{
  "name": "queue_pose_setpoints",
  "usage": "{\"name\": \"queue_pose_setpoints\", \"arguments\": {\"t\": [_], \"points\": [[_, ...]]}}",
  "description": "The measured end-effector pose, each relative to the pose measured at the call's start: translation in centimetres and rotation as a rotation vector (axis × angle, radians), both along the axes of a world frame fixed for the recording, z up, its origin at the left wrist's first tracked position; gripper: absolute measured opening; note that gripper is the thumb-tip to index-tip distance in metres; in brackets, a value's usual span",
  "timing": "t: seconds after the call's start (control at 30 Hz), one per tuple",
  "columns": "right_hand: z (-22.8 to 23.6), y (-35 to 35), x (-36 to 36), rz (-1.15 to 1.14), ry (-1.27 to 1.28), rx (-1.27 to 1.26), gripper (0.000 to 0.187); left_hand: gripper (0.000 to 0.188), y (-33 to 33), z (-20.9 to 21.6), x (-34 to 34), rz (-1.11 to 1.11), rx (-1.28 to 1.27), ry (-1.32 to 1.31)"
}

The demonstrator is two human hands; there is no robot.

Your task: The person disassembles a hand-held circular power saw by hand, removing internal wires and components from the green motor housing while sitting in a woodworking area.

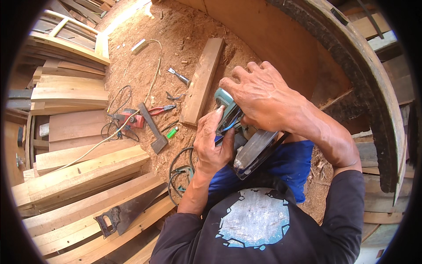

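Observation:
In front of my torso, over my blue-clothed lap, both hands hold a teal-and-grey power tool point(257, 149). Its teal housing stands partly apart, and a blue wire shows inside. My left hand point(211, 141) is closed on the housing's left side, thumb against it. Curled over the top is my right hand point(261, 94), its fingertips partly hidden behind the tool. A teal piece point(187, 172) with a black cable lies on the ground beside my left forearm. Ahead are a thick wooden board point(203, 83), red-handled pliers point(161, 110), a hammer point(151, 127) and a small green object point(172, 132).
Sawdust covers the ground. A red power tool point(132, 119) with cables, a dark-handled tool point(179, 76) and a white socket block point(139, 46) lie there. Stacked planks point(83, 169) fill the left, with a handsaw point(129, 213) on top. A large curved wooden structure point(378, 83) rises at right.

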State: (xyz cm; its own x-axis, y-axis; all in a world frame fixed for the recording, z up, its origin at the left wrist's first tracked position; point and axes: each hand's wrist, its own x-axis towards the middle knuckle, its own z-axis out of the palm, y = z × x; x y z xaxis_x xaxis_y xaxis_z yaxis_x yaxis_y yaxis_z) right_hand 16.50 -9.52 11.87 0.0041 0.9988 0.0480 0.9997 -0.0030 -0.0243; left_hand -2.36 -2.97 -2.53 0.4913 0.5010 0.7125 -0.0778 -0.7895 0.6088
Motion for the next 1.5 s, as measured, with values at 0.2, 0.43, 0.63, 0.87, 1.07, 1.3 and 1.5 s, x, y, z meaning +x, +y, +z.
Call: {"name": "queue_pose_setpoints", "arguments": {"t": [0.2, 0.43, 0.63, 0.87, 1.07, 1.3, 1.5], "points": [[0.1, -0.1, 0.2, 0.018, -0.020, 0.032, 0.072, 0.055, 0.2, -0.2, 0.0, 0.005, -0.009, 0.006], [0.2, -0.1, 2.0, 0.181, 0.102, 0.082, 0.052, 0.053, 0.3, 0.5, 0.1, 0.039, -0.034, 0.039], [0.5, -0.7, 2.1, 0.217, 0.159, 0.037, 0.039, 0.054, 0.4, 0.6, 0.2, 0.100, 0.071, 0.063], [-0.5, -0.5, 0.9, 0.055, 0.026, 0.074, 0.046, 0.054, 0.5, 0.3, 0.1, 0.121, 0.159, 0.042], [-0.4, -0.2, 0.7, 0.120, -0.005, 0.123, 0.043, 0.052, 0.7, 0.3, 0.4, 0.143, 0.209, 0.052], [0.5, -0.2, 1.4, 0.167, 0.066, 0.115, 0.045, 0.051, 0.9, 0.6, 0.4, 0.114, 0.179, 0.066], [1.3, 0.5, 2.6, 0.125, 0.288, -0.036, 0.049, 0.049, 0.5, 0.8, 0.3, 0.051, -0.018, 0.053]]}}
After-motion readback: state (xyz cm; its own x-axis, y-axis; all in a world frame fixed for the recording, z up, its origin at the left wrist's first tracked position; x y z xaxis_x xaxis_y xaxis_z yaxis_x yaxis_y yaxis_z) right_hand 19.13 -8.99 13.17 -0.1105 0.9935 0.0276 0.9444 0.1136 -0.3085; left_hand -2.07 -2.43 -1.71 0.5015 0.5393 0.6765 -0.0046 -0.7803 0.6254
